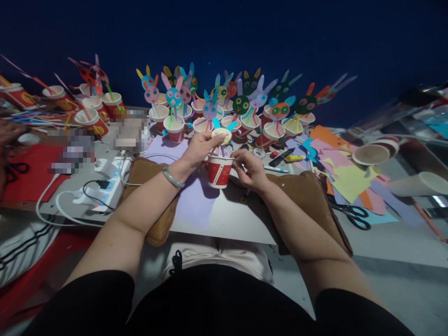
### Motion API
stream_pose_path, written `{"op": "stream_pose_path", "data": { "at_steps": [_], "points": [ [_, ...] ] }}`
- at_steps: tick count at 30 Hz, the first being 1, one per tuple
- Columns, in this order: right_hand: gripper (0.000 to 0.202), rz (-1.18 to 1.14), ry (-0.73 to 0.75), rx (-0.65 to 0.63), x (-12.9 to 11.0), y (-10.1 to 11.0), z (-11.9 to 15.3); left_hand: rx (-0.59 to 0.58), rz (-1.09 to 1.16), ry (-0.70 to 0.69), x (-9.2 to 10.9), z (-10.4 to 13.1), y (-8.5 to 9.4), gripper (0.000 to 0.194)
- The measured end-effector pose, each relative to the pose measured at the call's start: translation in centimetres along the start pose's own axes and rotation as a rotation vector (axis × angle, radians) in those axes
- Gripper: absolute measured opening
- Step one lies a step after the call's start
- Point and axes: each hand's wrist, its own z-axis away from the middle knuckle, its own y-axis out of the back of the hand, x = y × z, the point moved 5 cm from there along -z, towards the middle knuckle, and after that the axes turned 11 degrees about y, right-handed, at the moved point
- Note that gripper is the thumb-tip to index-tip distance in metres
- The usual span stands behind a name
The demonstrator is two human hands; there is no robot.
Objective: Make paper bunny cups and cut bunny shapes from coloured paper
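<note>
A person's two bare hands work apart at a crafts bench (227, 219), the left hand (199, 151) clamped on a yellow paper head (221, 136) with blue ears (231, 126), the right hand (252, 170) at the right side of a red paper cup (219, 173). The cup is in front of the person, between the hands; whether its base rests on the bench, or the right fingers close on the rim, cannot be told. The left hand's pinch appears meant to steady the small head above the opening, while the right seems placed to keep the light cup from tipping. The cup stands mouth up, its long axis close to vertical, the printed side and the head's face turned toward the person, the ears spreading upward and outward. Behind, cups with paper animal heads (174, 96) crowd together (a many-eared audience), probably set back to leave working room. Brown cushions (304, 200) lie under the forearms, likely as padding, and black-handled scissors (357, 217) lie to the right beside colored paper scraps (350, 179).
</note>
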Motion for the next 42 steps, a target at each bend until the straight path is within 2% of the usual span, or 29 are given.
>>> {"op": "stream_pose_path", "data": {
  "at_steps": [6, 12, 17, 20, 23, 27, 31, 36, 42],
  "points": [
    [0.013, -0.022, -0.004, 0.012, 0.0, 0.0, 0.0, 0.027, -0.001, -0.020, -0.3, -0.1, 0.0, 0.050],
    [0.020, -0.051, -0.098, 0.008, 0.5, 0.1, 0.2, 0.008, -0.036, 0.011, -1.0, -0.6, 0.3, 0.054],
    [0.014, -0.043, -0.048, -0.001, 0.3, 0.2, 0.1, 0.016, -0.064, 0.006, -0.8, -0.7, 0.4, 0.053],
    [0.013, -0.051, -0.069, -0.009, 0.3, 0.3, 0.1, 0.027, -0.067, 0.000, -0.7, -0.7, 0.4, 0.052],
    [0.014, -0.058, -0.100, 0.000, 0.4, 0.4, 0.2, -0.017, -0.009, 0.039, -0.9, -0.8, 0.3, 0.055],
    [0.014, -0.037, -0.101, 0.028, 0.6, 0.9, 0.2, -0.146, -0.034, 0.107, -1.0, -0.5, -0.4, 0.061],
    [0.014, -0.043, -0.088, 0.043, 0.8, 1.3, 0.1, -0.241, -0.109, 0.087, -0.9, 0.0, -1.1, 0.066],
    [0.017, -0.012, -0.076, 0.045, 0.7, 1.3, -0.2, -0.244, -0.185, 0.131, -1.4, 0.1, -0.8, 0.071],
    [0.024, -0.014, -0.099, 0.081, 0.7, 1.3, -0.2, -0.223, -0.239, 0.226, -2.0, 0.0, -0.3, 0.066]
  ]
}}
